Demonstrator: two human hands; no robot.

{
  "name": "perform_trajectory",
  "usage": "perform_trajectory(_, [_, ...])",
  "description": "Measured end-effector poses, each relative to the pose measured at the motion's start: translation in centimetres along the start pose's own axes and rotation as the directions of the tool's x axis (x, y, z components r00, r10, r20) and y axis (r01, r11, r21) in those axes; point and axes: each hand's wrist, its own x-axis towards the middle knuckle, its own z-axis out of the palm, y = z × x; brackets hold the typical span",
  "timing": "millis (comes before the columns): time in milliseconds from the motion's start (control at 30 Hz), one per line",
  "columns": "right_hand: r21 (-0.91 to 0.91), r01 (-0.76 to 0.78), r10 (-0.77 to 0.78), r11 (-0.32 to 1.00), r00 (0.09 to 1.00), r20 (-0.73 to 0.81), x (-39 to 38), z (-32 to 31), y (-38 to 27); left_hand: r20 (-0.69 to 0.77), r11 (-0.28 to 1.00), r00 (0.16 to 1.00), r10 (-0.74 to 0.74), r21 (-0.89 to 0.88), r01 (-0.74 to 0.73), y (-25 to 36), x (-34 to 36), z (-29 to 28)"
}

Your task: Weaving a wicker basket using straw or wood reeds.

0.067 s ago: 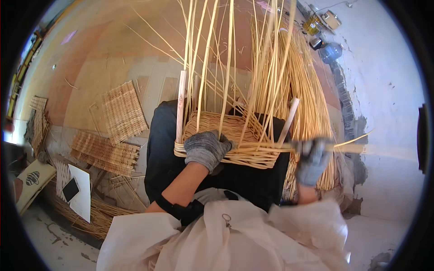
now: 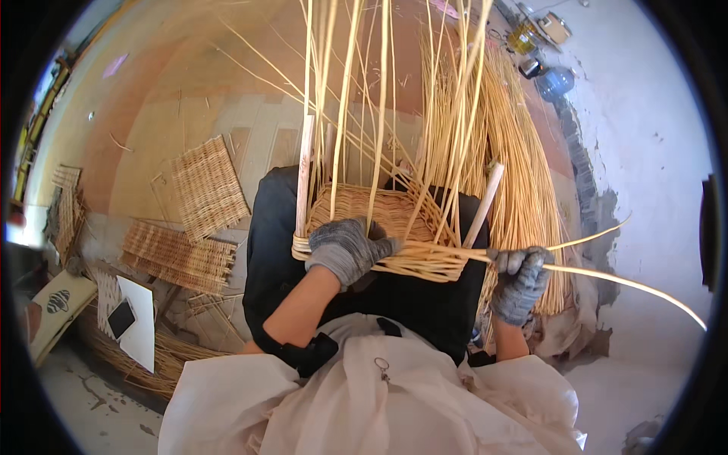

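Observation:
A partly woven wicker basket (image 2: 371, 203) rests on my lap, with tall willow rods (image 2: 381, 106) rising from its sides. Wooden posts stand at its corners, among them a left post (image 2: 304, 171) and a right post (image 2: 485, 205). My gloved left hand (image 2: 345, 246) is closed over the near rim, its thumb and fingers gripping the weaving rods there. To the right of the basket, my gloved right hand (image 2: 522, 282) is closed round willow weavers (image 2: 447, 249) that run from the rim. Two loose ends (image 2: 629, 280) stick out past it to the right.
A large bundle of willow rods (image 2: 523, 182) lies beyond the basket to the right. Woven panels (image 2: 208, 186) lie on the floor at left, near a white board (image 2: 138, 322) with a phone (image 2: 120, 319). By the right wall stands a blue water bottle (image 2: 555, 83).
My right hand, blurred a moment ago, is now sharp and slightly lower. One weaver's end has swung down and now curves to the lower right. My left hand keeps its place.

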Motion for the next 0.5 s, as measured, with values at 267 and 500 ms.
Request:
perform_trajectory(267, [-0.053, 0.109, -0.112, 0.993, 0.992, -0.050, -1.9, 9.0, 0.0, -0.079, 0.948, 0.965, -0.250, 0.181, 0.260, 3.4, -0.7, -1.1])
perform_trajectory(500, [0.388, -0.054, 0.223, 0.920, 0.886, -0.406, -0.3, 2.1, 2.2, -0.548, 0.791, 0.578, 0.605, 0.499, -0.354, 7.9, 0.6, 3.4])
